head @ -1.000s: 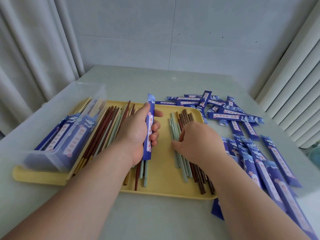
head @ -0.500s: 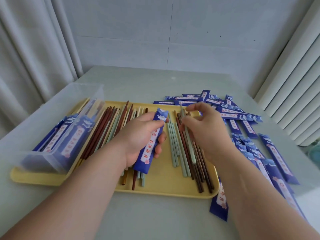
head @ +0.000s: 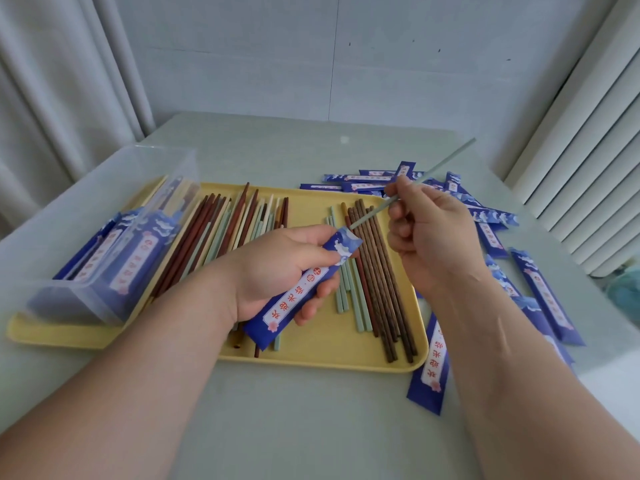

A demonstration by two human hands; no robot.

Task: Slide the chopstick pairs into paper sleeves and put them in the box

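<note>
Pale green tabletop [head: 311,427] carries a yellow plastic tray [head: 329,353], over which the left hand [head: 277,271] grips a blue paper sleeve [head: 298,299] printed with red Chinese characters while the right hand [head: 429,244] pinches a slim green chopstick [head: 438,168] at its mouth, right of the clear plastic box [head: 104,209].

One yellow tray [head: 311,355] and one clear box [head: 104,188] are recorded. One paper sleeve [head: 301,292] is held in the left hand [head: 277,268], one pale green chopstick [head: 446,161] in the right hand [head: 433,244]. More than ten loose sleeves [head: 540,292] are counted on the table [head: 311,427]. The tray chopsticks [head: 374,271] overlap, so no exact count is given.
</note>
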